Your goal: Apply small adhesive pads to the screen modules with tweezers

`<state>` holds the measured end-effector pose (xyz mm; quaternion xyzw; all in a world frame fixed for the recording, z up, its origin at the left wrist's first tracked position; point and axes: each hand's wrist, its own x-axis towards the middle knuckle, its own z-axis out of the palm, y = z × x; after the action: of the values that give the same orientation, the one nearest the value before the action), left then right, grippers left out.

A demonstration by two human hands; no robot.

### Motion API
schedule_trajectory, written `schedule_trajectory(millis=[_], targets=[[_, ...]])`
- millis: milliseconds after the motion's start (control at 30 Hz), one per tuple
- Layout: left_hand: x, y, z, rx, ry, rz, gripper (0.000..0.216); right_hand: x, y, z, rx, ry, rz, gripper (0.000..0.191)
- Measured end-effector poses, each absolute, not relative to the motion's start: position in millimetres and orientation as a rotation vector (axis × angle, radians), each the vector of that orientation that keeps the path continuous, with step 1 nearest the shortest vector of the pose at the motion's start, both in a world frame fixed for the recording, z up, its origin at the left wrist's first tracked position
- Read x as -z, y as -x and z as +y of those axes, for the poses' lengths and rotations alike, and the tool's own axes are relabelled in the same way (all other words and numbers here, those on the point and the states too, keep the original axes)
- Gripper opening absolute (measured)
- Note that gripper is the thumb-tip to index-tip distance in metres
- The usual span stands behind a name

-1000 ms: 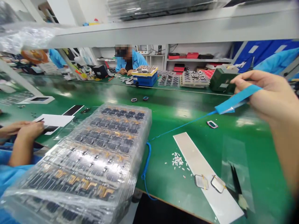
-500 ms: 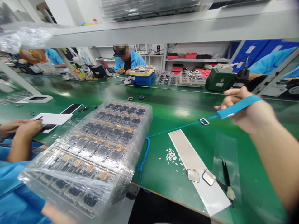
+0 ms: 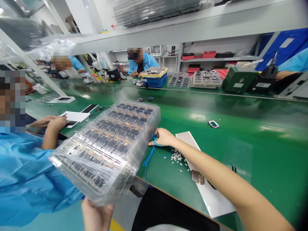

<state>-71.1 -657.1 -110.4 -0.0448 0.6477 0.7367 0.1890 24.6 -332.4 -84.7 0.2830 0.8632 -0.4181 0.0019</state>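
My left hand [image 3: 97, 216] is under the near corner of a tall stack of clear plastic trays [image 3: 108, 144], holding it up at a tilt. Dark modules with gold ribbons fill the trays. My right hand [image 3: 163, 137] is beside the stack's right side, pinching a blue anti-static wrist strap [image 3: 156, 142]. Its coiled blue cord [image 3: 148, 163] hangs down to the green bench. My right forearm crosses over a white strip [image 3: 190, 139] and partly hides a small square part [image 3: 197, 177]. White grains [image 3: 176, 156] lie next to the strip.
A co-worker in a blue smock [image 3: 24, 170] sits at the left, hands on white paper [image 3: 74, 117]. Tweezers [image 3: 233, 168] lie by a clear plastic sheet [image 3: 237, 157]. Trays of parts, a green machine [image 3: 238, 80] and another co-worker [image 3: 141, 62] line the bench's far side, below an overhead shelf [image 3: 192, 24].
My right hand has moved left from the upper right to the stack's side, with the strap. My left hand has come into view under the stack, which has shifted up and away from me.
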Motion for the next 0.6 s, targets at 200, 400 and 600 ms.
schedule_trajectory(millis=[200,400,600], targets=[[105,58,-640,-2.138,0.114,1.557,0.054,75,-24,-348,1.029,-0.791,2.697,0.031],[96,60,-638,-2.182,0.207,1.515,0.046,24,-111,-351,1.150,-0.473,2.656,0.018],[94,56,-635,-2.171,0.176,1.517,0.046,-34,-222,-352,1.606,-0.649,2.829,0.021]])
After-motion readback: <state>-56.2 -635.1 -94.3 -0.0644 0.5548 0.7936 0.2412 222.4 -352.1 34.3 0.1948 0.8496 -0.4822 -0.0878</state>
